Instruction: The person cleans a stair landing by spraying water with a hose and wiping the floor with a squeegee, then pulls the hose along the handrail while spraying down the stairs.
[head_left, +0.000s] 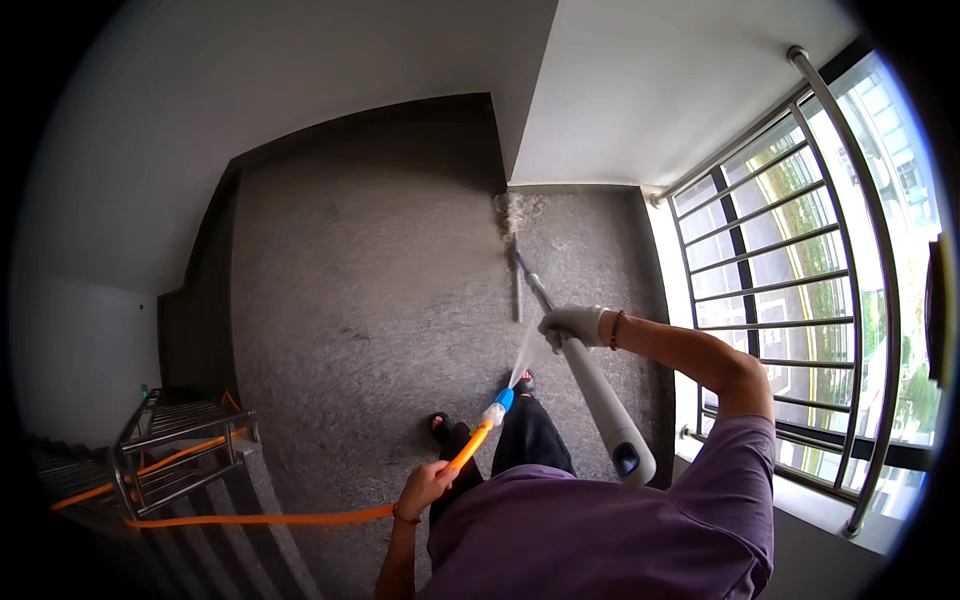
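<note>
My bare left hand (426, 486) grips an orange hose (469, 454) just behind its blue spray nozzle (505, 400). From the nozzle a jet of water (527, 349) shoots forward, passing by the pole, and white splashing water (512, 212) shows at the wall corner. In a pale glove, my right hand (577, 328) is closed around a long-handled floor cleaning tool (606, 409). Its thick grey-white handle ends near my waist in a dark oval panel. The tool's narrow bar head (517, 292) rests on the grey floor (360, 300), seen nearly edge-on.
Stairs (232, 517) go down at lower left beside a metal railing (180, 431), with the hose threaded around it. A barred window (780, 285) lines the right side. White walls (592, 97) with dark skirting enclose the landing. My sandalled feet (442, 426) stand close behind the nozzle.
</note>
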